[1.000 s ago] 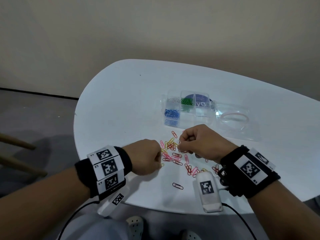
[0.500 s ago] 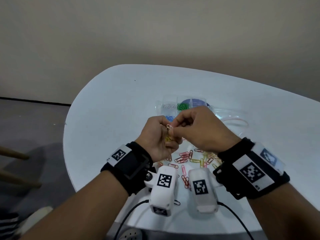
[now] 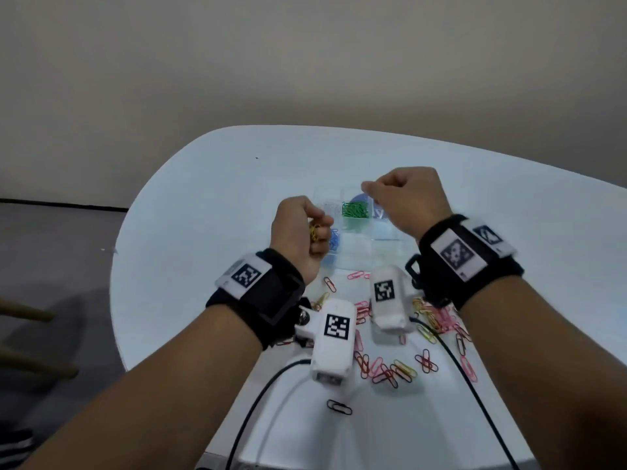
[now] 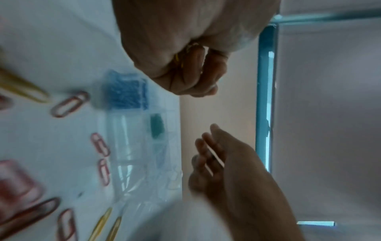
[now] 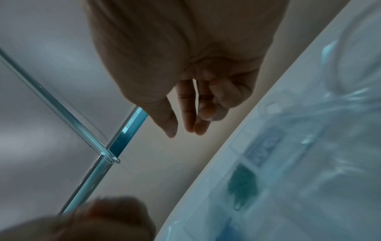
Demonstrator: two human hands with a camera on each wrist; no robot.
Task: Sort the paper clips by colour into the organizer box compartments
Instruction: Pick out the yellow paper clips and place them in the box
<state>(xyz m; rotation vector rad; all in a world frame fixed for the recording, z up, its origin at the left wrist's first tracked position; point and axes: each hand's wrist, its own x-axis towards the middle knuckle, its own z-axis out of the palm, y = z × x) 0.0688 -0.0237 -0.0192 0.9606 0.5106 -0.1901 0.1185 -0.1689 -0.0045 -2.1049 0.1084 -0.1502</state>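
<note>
Gripping yellow clips [image 3: 77, 232]: left hand [image 3: 298, 232] (right hand's [image 3: 407, 201] fingers loose; label unreadable).

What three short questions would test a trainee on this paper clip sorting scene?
1. True or false: the left hand grips yellow paper clips.
2. Which colours already lie in the organizer box? A: red and pink. B: green and blue. C: black and yellow.
3. Fill in: the lone paper clip nearest the person, on the table, is ____.

Key: 1 true; 2 B; 3 black.
</note>
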